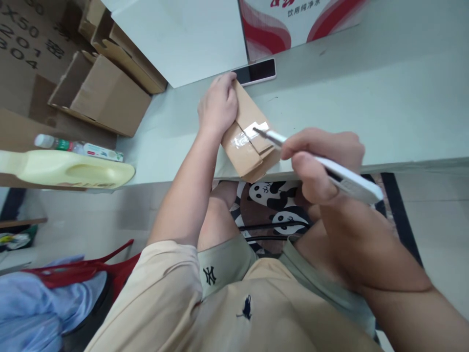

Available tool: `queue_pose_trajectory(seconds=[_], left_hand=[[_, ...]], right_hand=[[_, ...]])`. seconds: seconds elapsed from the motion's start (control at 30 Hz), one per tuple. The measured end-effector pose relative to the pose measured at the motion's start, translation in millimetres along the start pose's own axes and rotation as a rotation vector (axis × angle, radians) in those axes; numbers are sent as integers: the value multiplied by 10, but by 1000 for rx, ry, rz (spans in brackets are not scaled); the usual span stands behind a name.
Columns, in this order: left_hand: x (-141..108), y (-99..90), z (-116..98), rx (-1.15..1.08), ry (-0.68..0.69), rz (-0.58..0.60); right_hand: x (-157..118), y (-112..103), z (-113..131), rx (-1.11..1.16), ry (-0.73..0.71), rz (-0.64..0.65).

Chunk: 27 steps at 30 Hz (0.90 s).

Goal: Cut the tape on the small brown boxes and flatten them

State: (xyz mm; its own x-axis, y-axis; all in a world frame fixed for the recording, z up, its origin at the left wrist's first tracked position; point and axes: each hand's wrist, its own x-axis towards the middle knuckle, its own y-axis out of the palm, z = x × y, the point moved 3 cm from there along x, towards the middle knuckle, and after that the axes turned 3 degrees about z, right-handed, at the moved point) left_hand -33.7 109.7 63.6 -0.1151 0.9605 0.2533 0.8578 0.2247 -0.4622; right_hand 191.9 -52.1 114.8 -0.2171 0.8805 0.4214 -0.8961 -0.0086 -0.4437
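Observation:
A small brown cardboard box [256,110] lies on the pale tabletop at its near edge, with clear tape [242,141] across its upper face and a flap at the near end. My left hand [219,103] grips the box's far left side, its fingers curled over the edge. In my right hand [326,159] is a white utility knife [351,183], held like a pen. Its dark, narrow blade points left over the taped seam. Whether the tip touches the tape I cannot tell.
Behind the box lies a phone [256,72], beside a white carton [183,39] and a red-and-white carton [267,29]. Open cardboard boxes [113,95] stand at the left. A pale yellow bottle [76,167] and a clear bottle [62,144] lie near the left edge.

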Motion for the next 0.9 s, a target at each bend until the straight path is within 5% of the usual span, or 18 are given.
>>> queue_pose_trajectory(seconds=[0.13, 0.4, 0.63, 0.9], left_hand=[[-54, -47, -114, 62, -33, -52], [-42, -104, -113, 43, -34, -104], [-123, -100, -272, 159, -24, -116], [-212, -180, -316, 205, 9, -255]], right_hand=[[122, -27, -348, -112, 166, -101], [272, 211, -1164, -468, 549, 393], [252, 234, -1183, -523, 636, 540], [235, 358, -1199, -453, 567, 731]])
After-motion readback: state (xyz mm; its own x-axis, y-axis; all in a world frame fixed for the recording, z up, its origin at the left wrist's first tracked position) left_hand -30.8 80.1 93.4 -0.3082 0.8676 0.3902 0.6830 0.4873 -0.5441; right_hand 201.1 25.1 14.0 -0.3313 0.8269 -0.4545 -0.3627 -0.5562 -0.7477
